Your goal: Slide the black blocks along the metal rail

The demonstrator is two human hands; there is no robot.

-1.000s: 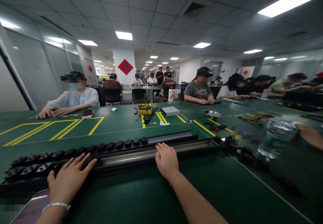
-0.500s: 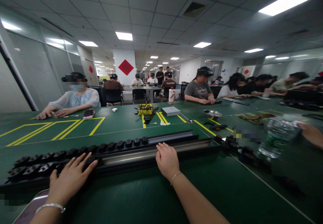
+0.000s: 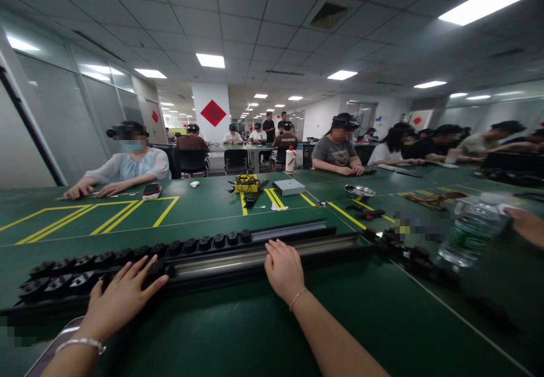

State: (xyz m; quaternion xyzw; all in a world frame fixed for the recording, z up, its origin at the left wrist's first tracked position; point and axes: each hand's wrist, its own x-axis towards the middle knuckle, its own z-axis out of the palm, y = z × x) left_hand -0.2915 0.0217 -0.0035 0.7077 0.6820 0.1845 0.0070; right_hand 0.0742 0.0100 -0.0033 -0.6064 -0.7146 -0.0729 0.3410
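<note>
Two long black power tracks (image 3: 238,259) lie side by side across the green table, each with a pale metallic channel. Round black socket modules (image 3: 175,247) with prongs or slots line their left parts. My left hand (image 3: 127,295) lies spread over the modules at the near track's left part, fingers apart. What its fingertips touch underneath is partly hidden. Over the near track's middle, my right hand (image 3: 285,272) is curled on the rail, fingers together. Its palm side is hidden.
Loose black modules (image 3: 419,258) lie past the tracks' right end, near a clear water bottle (image 3: 474,232). Another person's hand (image 3: 527,224) is at the right edge. A phone (image 3: 55,348) lies under my left wrist. Farther back are a metal bowl (image 3: 359,191) and a grey box (image 3: 289,187).
Both hands keep nearly the same places on the tracks. The view has shifted slightly, and the other person's hand at the right has moved a little.
</note>
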